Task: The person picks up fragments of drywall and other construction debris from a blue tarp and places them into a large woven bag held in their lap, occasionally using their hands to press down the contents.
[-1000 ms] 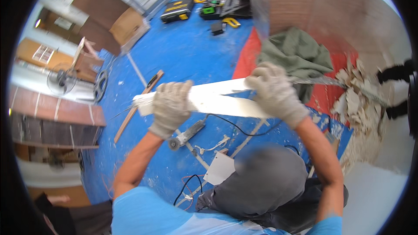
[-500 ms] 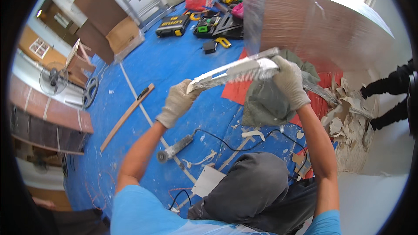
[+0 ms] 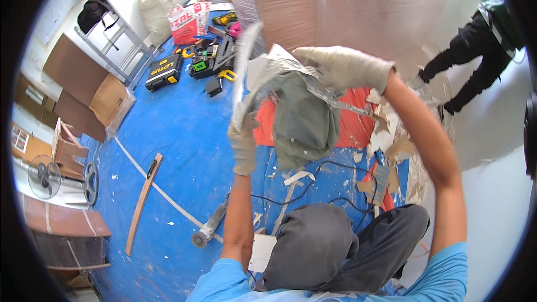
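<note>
My left hand [image 3: 243, 148], in a pale knitted work glove, grips the lower end of a white strip of plaster-coated mesh [image 3: 241, 86]. The strip bends upward and over, and its upper part is blurred. At the other side my gloved right hand [image 3: 349, 68] closes on the mesh end; its fingertips are partly hidden. Just below the hands lies a grey-green woven sack [image 3: 307, 120] on a red sheet [image 3: 355, 113]. An angle grinder [image 3: 210, 228] rests on the floor near my left forearm, with a black cord running right.
Blue sheeting [image 3: 179, 140] covers the floor. Broken plaster pieces [image 3: 389, 126] lie along the right wall, near a person in black trousers [image 3: 467, 47]. A plastic-wrapped box [image 3: 341, 14] stands ahead. Tool cases [image 3: 165, 72], a stepladder [image 3: 120, 39] and a wooden strip [image 3: 144, 204] are leftward.
The long strip has gone from stretched between my hands to bent, its left part raised upright. My left hand moved lower beside the sack. My view has turned right.
</note>
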Motion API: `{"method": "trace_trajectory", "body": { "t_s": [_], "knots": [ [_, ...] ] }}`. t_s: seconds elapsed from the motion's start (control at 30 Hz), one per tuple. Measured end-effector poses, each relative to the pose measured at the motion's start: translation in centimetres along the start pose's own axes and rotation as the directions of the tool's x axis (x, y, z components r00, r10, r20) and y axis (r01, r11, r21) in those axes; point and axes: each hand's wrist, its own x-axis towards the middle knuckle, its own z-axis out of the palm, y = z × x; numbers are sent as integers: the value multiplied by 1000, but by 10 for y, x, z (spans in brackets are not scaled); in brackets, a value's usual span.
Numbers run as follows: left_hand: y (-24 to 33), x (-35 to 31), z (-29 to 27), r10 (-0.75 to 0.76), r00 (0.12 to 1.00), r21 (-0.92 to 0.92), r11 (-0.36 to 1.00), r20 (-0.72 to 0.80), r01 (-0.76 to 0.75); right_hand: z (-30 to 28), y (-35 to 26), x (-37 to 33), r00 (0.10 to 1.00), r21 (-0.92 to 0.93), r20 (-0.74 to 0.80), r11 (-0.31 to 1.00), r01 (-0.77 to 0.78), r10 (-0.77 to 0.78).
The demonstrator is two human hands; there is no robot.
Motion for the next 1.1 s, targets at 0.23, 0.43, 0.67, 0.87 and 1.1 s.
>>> {"method": "trace_trajectory", "body": {
  "t_s": [0.23,0.43,0.67,0.87,1.1],
  "knots": [
    [33,31,67,-234,965,-423,867,118,262,56,11,-8,902,478,-428,861,176,54],
    [110,54,153,361,924,-49,933,129,-357,5,-32,16,851,332,-520,935,124,71],
    [84,87,131,316,944,-496,807,-96,-320,-21,-83,10,900,116,-383,956,269,-207],
    [53,18,55,624,769,585,574,139,-573,0,-11,1,994,573,-105,814,96,-43],
    [90,-9,16,-107,994,-585,806,4,89,69,47,51,949,497,296,831,-250,108]
  ]
}}
